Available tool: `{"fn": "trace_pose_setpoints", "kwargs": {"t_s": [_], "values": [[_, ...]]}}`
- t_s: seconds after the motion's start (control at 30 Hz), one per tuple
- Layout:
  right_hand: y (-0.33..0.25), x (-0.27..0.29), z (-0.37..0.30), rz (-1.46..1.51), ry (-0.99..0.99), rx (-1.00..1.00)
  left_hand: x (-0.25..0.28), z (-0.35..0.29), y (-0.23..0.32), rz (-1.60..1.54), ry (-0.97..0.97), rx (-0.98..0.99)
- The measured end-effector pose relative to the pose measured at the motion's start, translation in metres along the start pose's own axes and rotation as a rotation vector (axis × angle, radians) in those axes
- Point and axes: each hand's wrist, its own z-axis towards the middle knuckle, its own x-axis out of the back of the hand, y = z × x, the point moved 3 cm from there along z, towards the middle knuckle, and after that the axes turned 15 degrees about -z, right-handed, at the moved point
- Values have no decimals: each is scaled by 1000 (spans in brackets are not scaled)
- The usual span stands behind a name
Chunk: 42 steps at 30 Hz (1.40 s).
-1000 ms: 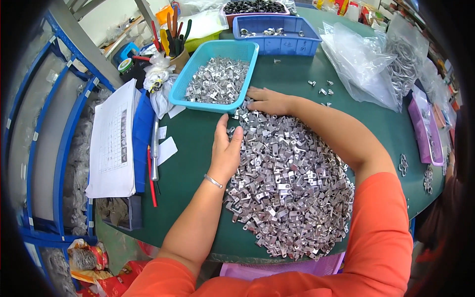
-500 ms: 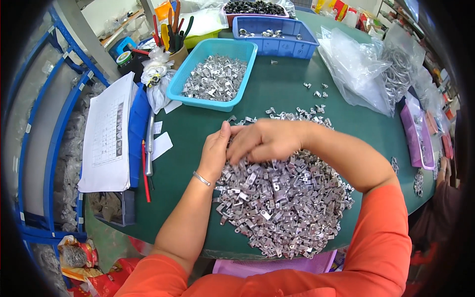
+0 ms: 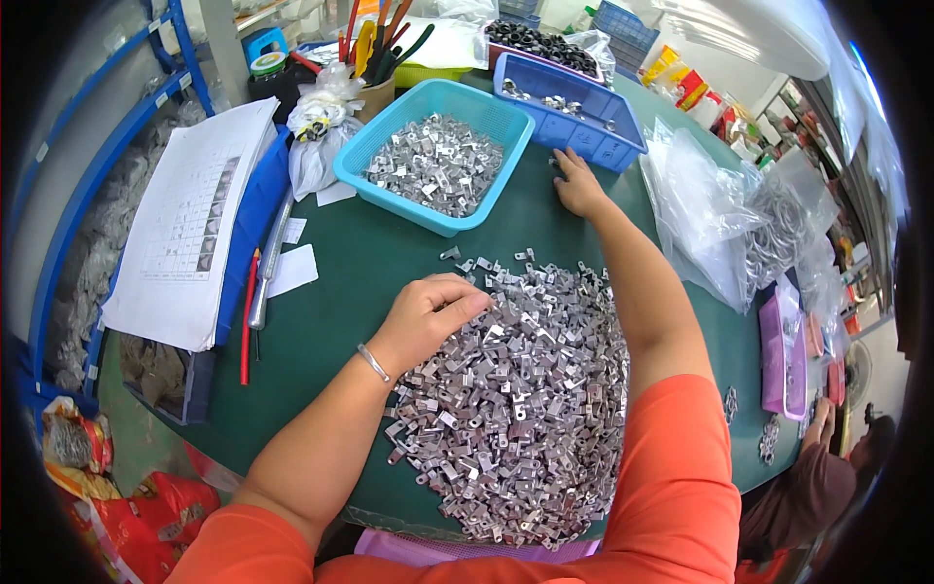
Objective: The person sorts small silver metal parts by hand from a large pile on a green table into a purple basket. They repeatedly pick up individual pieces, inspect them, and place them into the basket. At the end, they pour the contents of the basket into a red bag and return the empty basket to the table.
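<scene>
A broad heap of small bent metal brackets [image 3: 516, 409] with holes covers the green table in front of me. My left hand [image 3: 433, 316] rests at the heap's upper left edge, fingers curled and thumb against them; whatever is inside is hidden. My right hand [image 3: 581, 187] reaches far across the table to the near side of a blue plastic bin [image 3: 584, 131]. Its fingers are stretched out and apart, with a small metal piece at the fingertips. Left of that hand stands a turquoise basket [image 3: 443, 216] partly filled with similar brackets.
Papers [image 3: 190, 224], a red pencil [image 3: 250, 316] and a metal-handled tool [image 3: 269, 268] lie at the left. Pliers [image 3: 389, 49] stand in a holder behind. Clear plastic bags [image 3: 705, 204] and a purple basket [image 3: 781, 360] sit at the right. Another person [image 3: 803, 492] is at the far right.
My right hand has left the heap beside my left hand and moved forward to the blue bin. My left hand stays by the heap, its fingers now curled. The view has shifted.
</scene>
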Motion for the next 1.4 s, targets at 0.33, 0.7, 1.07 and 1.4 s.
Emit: {"fn": "trace_pose_setpoints", "kwargs": {"t_s": [0.33,0.7,1.07,1.4], "values": [[25,82,-49,890,-280,123,1,0,0,83,23,-54],[40,77,-134,888,-384,-10,-5,4,-4,47,17,-128],[-38,174,-214,1500,-602,145,-2,5,-1,26,49,-39],[-39,100,-135,704,-352,101,4,8,-6,-3,49,-69]]}}
